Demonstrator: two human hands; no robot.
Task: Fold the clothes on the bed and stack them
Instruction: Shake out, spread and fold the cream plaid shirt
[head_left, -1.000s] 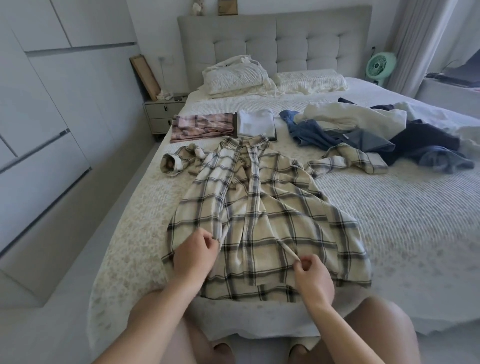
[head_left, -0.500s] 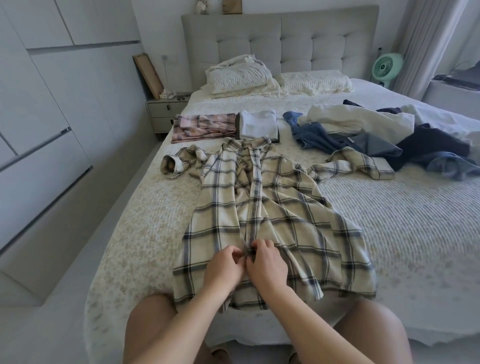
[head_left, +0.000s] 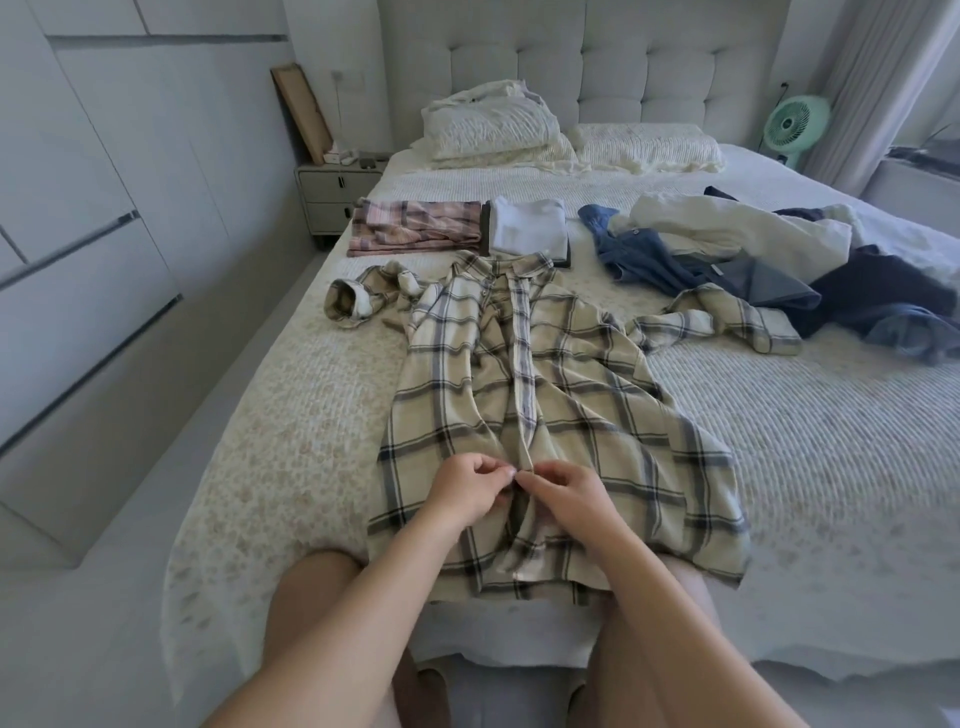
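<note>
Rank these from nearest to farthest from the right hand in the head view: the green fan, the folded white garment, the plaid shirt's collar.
From the right hand, low at the shirt's front:
1. Plaid shirt's collar, straight ahead up the bed.
2. Folded white garment, just beyond the collar.
3. Green fan, far right by the headboard.

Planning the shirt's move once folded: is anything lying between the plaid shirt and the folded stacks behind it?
Nothing visible does. The plaid shirt has its collar right against the white folded stack, beside the pink folded stack. Both hands pinch its placket.
</note>
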